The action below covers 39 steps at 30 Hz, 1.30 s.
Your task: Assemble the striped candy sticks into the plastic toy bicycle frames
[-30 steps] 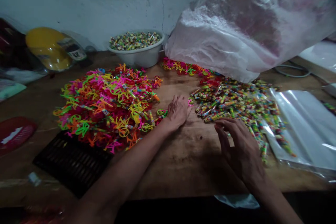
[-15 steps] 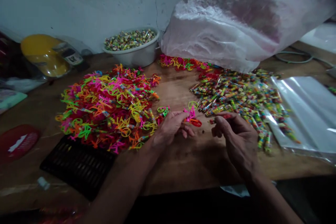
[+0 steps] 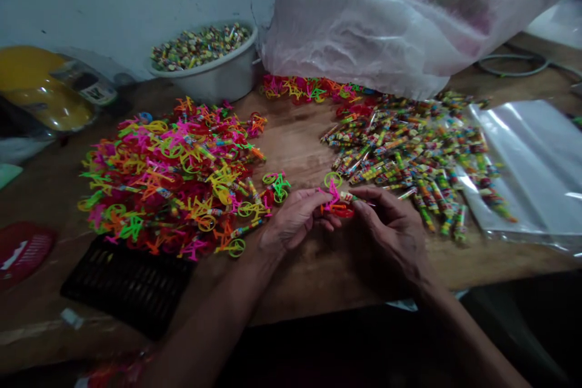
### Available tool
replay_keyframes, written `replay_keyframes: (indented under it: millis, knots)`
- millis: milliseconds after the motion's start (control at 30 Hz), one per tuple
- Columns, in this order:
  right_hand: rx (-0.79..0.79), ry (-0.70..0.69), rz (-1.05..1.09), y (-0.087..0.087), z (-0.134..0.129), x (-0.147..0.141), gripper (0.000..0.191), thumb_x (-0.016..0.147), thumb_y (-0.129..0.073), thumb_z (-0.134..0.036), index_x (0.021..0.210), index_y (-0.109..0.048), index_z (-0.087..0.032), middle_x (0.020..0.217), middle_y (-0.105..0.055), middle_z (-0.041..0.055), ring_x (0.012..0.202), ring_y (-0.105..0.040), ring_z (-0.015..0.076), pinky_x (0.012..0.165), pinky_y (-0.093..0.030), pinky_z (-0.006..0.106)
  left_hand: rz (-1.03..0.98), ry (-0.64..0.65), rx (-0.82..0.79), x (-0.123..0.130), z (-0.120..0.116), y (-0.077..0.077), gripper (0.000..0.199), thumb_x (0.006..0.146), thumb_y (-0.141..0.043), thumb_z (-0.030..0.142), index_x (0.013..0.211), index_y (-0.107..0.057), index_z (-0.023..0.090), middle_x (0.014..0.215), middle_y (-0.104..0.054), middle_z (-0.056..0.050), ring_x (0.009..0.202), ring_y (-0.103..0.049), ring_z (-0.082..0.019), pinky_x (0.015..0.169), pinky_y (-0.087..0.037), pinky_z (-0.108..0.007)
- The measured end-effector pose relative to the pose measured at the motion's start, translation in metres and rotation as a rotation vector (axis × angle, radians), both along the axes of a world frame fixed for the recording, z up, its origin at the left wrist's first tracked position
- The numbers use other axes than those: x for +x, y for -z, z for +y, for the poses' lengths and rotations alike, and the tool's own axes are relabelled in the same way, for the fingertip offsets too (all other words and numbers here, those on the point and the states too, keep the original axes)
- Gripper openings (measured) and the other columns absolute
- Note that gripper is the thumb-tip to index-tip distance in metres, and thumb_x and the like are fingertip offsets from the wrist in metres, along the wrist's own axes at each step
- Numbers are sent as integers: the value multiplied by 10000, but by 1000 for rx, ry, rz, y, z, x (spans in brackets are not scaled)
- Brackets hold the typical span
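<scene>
Between the thumb and fingers of my left hand (image 3: 297, 218) is a small plastic toy bicycle (image 3: 334, 195), pink with a yellow-green wheel and red and orange parts. My right hand (image 3: 391, 224) pinches a small candy-filled tube (image 3: 348, 196), whose end meets or nearly touches the bicycle. A large pile of bright toy bicycles (image 3: 173, 176), some with tubes on them, lies left of my left hand, with a green one (image 3: 278, 185) near my wrist. Beyond my right hand spreads a heap of candy tubes (image 3: 400, 151).
A white basin (image 3: 213, 76) full of candy tubes stands at the back by the wall. A big clear plastic bag (image 3: 364, 36) bulges over the table's rear. Flat clear bags (image 3: 536, 163) lie at right. A black plastic basket (image 3: 127, 285) and a red lid (image 3: 25, 251) are at left.
My right hand has moved left, bringing the candy tube up to the toy bicycle in my left hand. The camera view has shifted slightly, so the table's things appear higher and further left.
</scene>
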State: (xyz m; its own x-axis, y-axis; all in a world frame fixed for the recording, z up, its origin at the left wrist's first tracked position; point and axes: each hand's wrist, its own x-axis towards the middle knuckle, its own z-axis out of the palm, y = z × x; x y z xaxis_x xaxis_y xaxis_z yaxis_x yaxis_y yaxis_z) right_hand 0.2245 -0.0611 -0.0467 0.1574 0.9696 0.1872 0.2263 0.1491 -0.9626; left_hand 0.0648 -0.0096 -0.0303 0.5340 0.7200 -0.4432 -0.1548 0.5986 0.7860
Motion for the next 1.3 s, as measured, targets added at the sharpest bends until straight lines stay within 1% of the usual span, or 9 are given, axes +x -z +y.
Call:
replay_keyframes:
  millis: [133,267,467,600,767,900,1067,1167,1300]
  knots:
    - [20,-9,-33,2,-3,1,195,836,-577,-271,1011,-651,-228,956,-649,41,851,-607,165,740,-484,294,-17,25,-26,-3,-2,-2,151,802,-578,191,895,-629,84,757,-656,-52,549,-597,-88,510,-467,-195]
    - [11,-36,-10,9,-8,6,181,832,-591,-271,997,-649,-225,960,-653,33,893,-605,167,796,-474,304,-49,58,-45,-4,-5,0,145,807,-570,186,885,-633,81,734,-657,-53,546,-602,-95,511,-463,-201]
    - [-33,-93,42,11,-14,8,183,831,-599,-291,999,-650,-238,947,-664,16,874,-614,158,778,-491,293,-57,84,-14,-5,-10,2,149,814,-579,236,863,-614,99,690,-642,-39,531,-586,-90,497,-438,-193]
    - [-36,-76,58,8,-16,5,191,831,-596,-301,997,-650,-223,948,-663,32,876,-619,173,754,-508,307,-101,98,-5,-6,-15,5,208,812,-596,282,914,-610,102,734,-641,-44,559,-597,-97,522,-460,-202]
    - [-37,-49,54,6,-20,5,184,832,-592,-272,996,-652,-215,933,-665,30,839,-621,154,741,-504,284,-147,125,-38,-5,-18,10,226,822,-586,289,954,-598,106,779,-652,-63,617,-634,-133,573,-500,-244]
    - [-32,-59,39,8,-23,7,167,835,-584,-251,982,-649,-209,916,-664,28,836,-622,153,723,-498,272,-128,169,-13,-4,-20,7,208,839,-562,278,951,-593,106,803,-658,-79,619,-644,-147,576,-509,-262]
    - [132,-67,-166,10,-25,12,175,834,-565,-181,987,-641,-219,900,-665,30,817,-621,159,721,-488,294,-82,219,-6,-4,-21,-3,177,831,-562,242,917,-596,91,805,-667,-91,592,-646,-149,576,-525,-273]
    - [226,-161,-359,7,-24,18,225,836,-537,-160,1029,-628,-231,905,-670,40,803,-626,169,688,-490,302,-1,209,-5,-2,-22,-7,162,817,-573,244,870,-591,91,728,-662,-75,556,-638,-145,547,-525,-261]
    - [255,-277,-522,4,-22,24,252,844,-505,-147,1055,-614,-231,895,-658,43,772,-622,152,654,-489,274,92,188,-22,2,-27,-3,187,798,-595,283,828,-567,101,669,-656,-68,546,-644,-154,514,-511,-240]
